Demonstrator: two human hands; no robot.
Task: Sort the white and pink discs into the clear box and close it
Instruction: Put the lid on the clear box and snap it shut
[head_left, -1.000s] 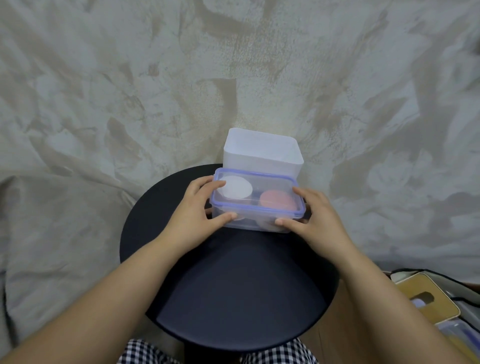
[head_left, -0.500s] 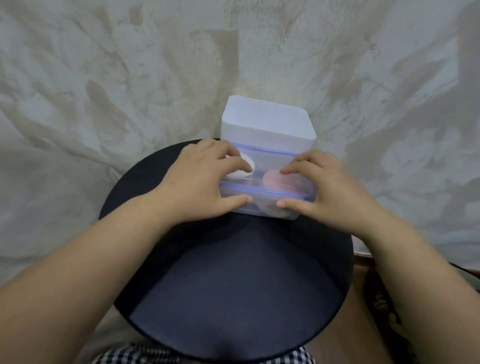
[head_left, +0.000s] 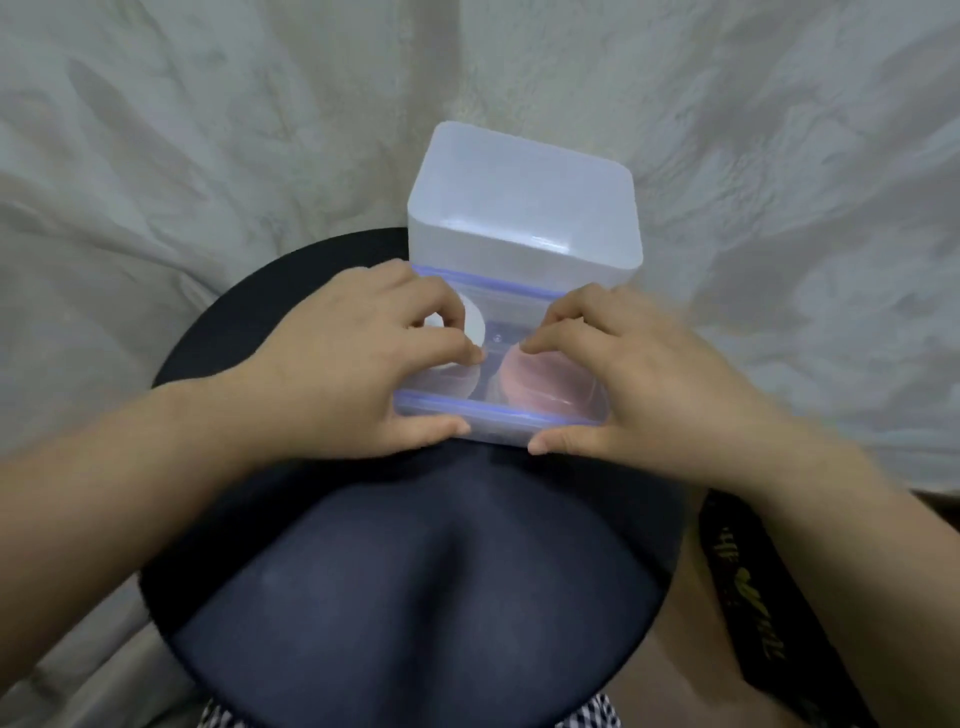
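The left hand (head_left: 353, 364) and right hand (head_left: 634, 374) are gripping the clear box (head_left: 498, 428) on the counter (head_left: 415, 597), fingers curling over its lid (head_left: 511, 312); the white disc (head_left: 475, 325) and pink disc (head_left: 540, 379) are lying inside; pressing evenly along the rim is looking wisest.

The near half of the round dark tabletop (head_left: 415, 597) gives open room from the front. A tall translucent white plastic bin (head_left: 524, 208) stands right behind the clear blue-rimmed plastic box (head_left: 493, 421), walling its far side. The left hand (head_left: 353, 364) and right hand (head_left: 644, 374) cover both its ends.
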